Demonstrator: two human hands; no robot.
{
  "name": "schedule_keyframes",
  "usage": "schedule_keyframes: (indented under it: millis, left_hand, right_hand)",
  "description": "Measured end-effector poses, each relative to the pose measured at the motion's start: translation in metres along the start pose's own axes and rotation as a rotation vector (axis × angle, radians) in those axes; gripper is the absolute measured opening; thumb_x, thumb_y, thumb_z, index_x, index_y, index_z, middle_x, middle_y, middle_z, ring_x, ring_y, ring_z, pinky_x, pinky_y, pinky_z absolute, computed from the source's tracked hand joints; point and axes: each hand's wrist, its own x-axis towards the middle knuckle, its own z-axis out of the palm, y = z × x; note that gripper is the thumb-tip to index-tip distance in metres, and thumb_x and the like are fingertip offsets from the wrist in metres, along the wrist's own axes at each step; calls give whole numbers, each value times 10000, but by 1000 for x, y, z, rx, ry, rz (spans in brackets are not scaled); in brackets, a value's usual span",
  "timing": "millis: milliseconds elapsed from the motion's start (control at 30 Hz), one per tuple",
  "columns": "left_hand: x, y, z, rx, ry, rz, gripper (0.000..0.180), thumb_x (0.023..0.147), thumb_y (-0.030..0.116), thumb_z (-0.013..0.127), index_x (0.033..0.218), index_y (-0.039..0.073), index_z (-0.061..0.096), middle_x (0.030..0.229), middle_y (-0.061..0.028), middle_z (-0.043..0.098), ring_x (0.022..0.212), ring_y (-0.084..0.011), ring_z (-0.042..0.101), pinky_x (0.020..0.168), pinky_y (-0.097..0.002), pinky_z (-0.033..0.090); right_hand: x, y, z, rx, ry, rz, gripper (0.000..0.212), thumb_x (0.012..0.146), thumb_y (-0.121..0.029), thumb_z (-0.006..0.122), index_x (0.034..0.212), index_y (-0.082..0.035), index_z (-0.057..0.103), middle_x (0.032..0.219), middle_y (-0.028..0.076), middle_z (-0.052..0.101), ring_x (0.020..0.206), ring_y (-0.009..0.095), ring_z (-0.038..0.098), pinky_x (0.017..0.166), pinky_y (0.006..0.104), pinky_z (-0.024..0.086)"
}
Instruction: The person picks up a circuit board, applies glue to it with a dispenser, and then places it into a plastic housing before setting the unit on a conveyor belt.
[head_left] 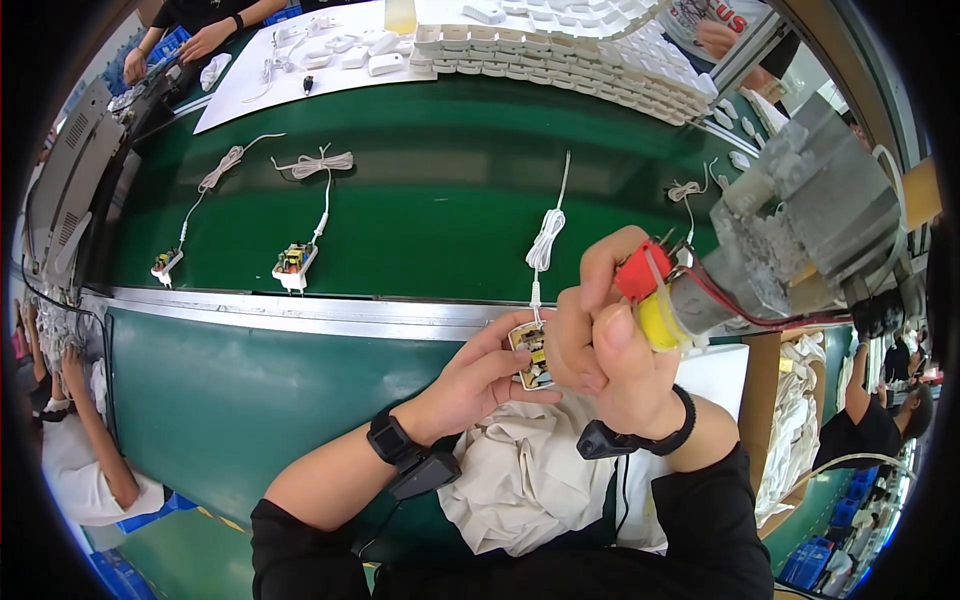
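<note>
My left hand [462,388] holds an open white power adapter housing [528,352] with its circuit board facing up. A white cable [546,240], bundled in a coil, runs from its far end onto the green belt. Just right of the adapter, my right hand [630,375] is closed around a hanging glue gun [705,295]. This tool has a grey metal body crusted with whitish residue, a yellow sleeve and a red switch block. My right fingers hide its tip and part of the adapter. Below my hands lies crumpled cream cloth [525,470].
Two open adapters [293,262] [166,265] with bundled cables lie on the conveyor belt [430,200], left. Stacked white trays [560,60] and loose white housings [385,62] stand beyond it. A cardboard box [762,400] is at right. Co-workers sit around.
</note>
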Motion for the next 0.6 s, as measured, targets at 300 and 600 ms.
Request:
schedule_keyframes:
  millis: [300,600]
  left_hand:
    - [13,10,9,144,61,60,422,920,53,405,1331,73,312,1234,-108,455,1077,-237,553,861,-399,512]
    - [82,38,6,2069,505,483,414,795,157,634,1129,33,423,1017,-168,529,889,-314,572,709,-364,505]
  right_hand:
    - [1,-10,4,12,-8,-46,493,903,-460,497,1085,-34,330,490,-16,341,381,62,305,369,227,243]
    - [-16,-31,-9,32,-54,48,459,915,-427,487,1085,-28,338,494,-21,332,384,54,286,375,219,232]
